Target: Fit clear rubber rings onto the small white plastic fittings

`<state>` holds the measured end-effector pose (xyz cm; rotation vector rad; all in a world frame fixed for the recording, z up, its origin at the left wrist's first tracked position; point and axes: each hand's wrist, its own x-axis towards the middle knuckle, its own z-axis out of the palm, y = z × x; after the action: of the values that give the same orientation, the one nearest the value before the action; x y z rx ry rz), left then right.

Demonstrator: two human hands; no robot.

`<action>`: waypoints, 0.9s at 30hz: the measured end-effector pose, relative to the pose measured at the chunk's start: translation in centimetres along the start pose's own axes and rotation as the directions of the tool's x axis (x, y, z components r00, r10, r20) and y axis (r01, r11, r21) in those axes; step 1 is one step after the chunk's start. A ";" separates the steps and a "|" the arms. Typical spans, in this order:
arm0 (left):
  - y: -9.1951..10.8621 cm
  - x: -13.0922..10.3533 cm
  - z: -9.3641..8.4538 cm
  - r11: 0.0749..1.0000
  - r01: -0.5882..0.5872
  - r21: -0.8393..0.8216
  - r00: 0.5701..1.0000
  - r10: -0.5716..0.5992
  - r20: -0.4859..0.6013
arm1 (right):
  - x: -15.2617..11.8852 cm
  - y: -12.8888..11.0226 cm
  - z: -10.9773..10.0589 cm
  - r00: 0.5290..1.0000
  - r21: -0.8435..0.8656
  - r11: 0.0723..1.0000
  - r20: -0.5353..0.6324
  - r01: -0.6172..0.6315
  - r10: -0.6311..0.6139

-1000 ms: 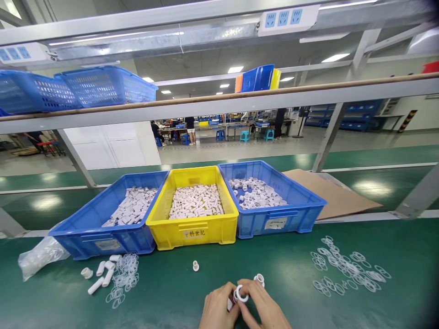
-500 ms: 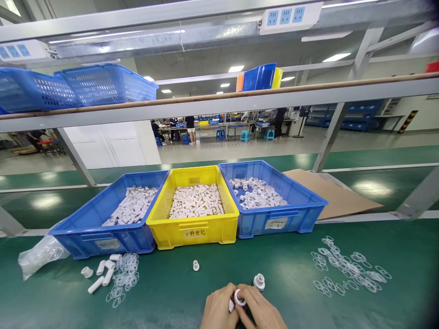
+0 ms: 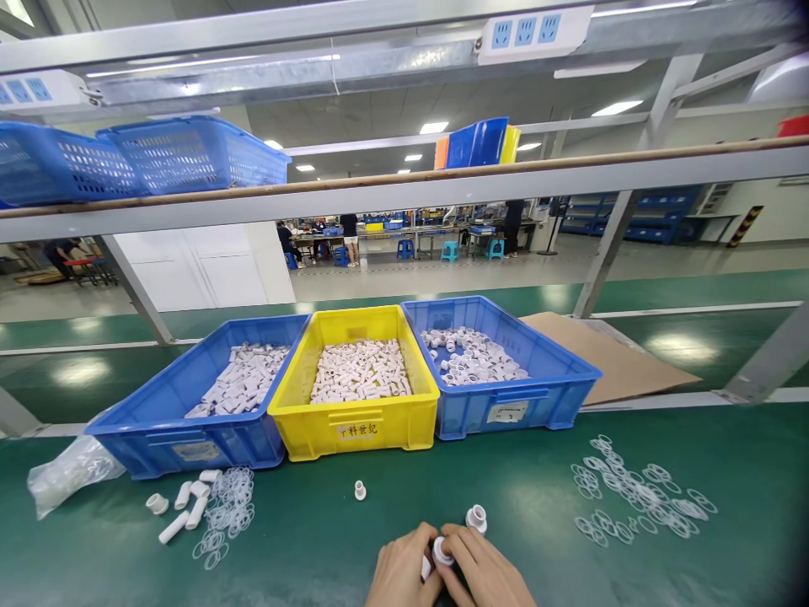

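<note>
- Where the green bench meets the bottom edge of the head view: left hand and right hand pressed close together, fingertips pinched from both sides on a small white fitting.
- Held just above the bench top, at bottom centre, between the thumbs; lower half hidden by the fingers.
- Just beyond the right hand, touching nothing: a second white fitting, standing upright on the bench.
- Farther back and to the left, alone: a smaller white plug, also upright.
- Well to the right: a loose scatter of thin clear rings, flat on the bench.
- To the left: a second heap of rings, touching a few short white tubes lying on their sides.
- At the far left edge: a crumpled clear bag, resting against the corner of the left crate.
- Along the back of the bench, side by side and touching: a left blue crate filled with white tubes, a yellow crate with shorter white sleeves, a right blue crate with white collars.
- Beside the right crate: a flat sheet of cardboard.
- Overhead: a shelf carrying blue baskets, with socket strips fixed to the rail above.
- Far behind: other people at benches with blue stools, too small for detail.
</note>
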<state>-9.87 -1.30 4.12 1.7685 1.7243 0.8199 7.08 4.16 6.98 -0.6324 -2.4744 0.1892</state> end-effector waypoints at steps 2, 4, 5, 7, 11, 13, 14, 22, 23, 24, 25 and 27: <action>-0.1 0.0 0.0 1.000 -0.001 0.002 1.000 0.001 0.004 | 0.1 0.0 -0.3 0.999 -0.017 0.999 -0.033 0.028 -0.029; -0.3 0.0 0.0 1.000 0.007 -0.005 1.000 -0.007 0.019 | 0.0 0.1 -0.4 0.998 -0.033 0.998 -0.044 0.049 -0.051; -0.3 0.0 0.0 1.000 0.013 -0.012 1.000 -0.013 0.029 | 0.0 0.1 -0.5 0.998 -0.041 0.998 -0.040 0.054 -0.055; -0.4 0.1 -0.1 0.999 0.031 -0.027 0.999 -0.029 0.044 | -0.3 0.3 -0.6 0.998 -0.063 0.997 -0.016 0.053 -0.054; -0.3 0.1 -0.1 0.997 0.062 -0.038 0.997 -0.060 0.057 | -0.8 1.2 -1.3 1.000 -0.145 0.989 0.013 0.009 -0.007; -0.1 0.1 -0.2 0.998 0.066 -0.025 0.996 -0.064 0.064 | -1.0 1.8 -1.6 1.000 -0.176 0.984 -0.010 -0.022 0.021; 0.0 0.1 -0.2 0.998 0.067 -0.016 0.996 -0.065 0.068 | -1.0 2.1 -1.8 0.999 -0.185 0.982 -0.026 -0.031 0.027; 0.0 0.1 -0.5 0.999 0.052 0.012 0.996 -0.053 0.075 | -1.1 3.7 -1.4 1.000 -0.172 0.985 -0.012 -0.030 0.028; -0.1 0.1 -0.4 0.999 0.049 0.011 0.996 -0.049 0.074 | -1.2 3.7 -1.3 1.000 -0.164 0.986 -0.002 -0.031 0.032; -0.2 0.1 -0.3 0.999 0.046 0.013 0.996 -0.047 0.071 | -1.2 3.7 -1.2 0.999 -0.160 0.986 0.003 -0.037 0.038; -0.2 0.1 -0.2 0.999 0.042 0.015 0.997 -0.043 0.069 | -1.2 3.8 -1.1 0.999 -0.159 0.986 0.008 -0.045 0.047; -0.2 0.0 -0.1 0.999 0.037 0.018 0.997 -0.038 0.065 | -1.2 3.8 -1.1 0.998 -0.163 0.985 0.018 -0.062 0.065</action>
<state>-10.10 -1.27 4.08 1.7492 1.7204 0.7260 10.02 6.93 6.28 -0.7822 -2.5117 0.0189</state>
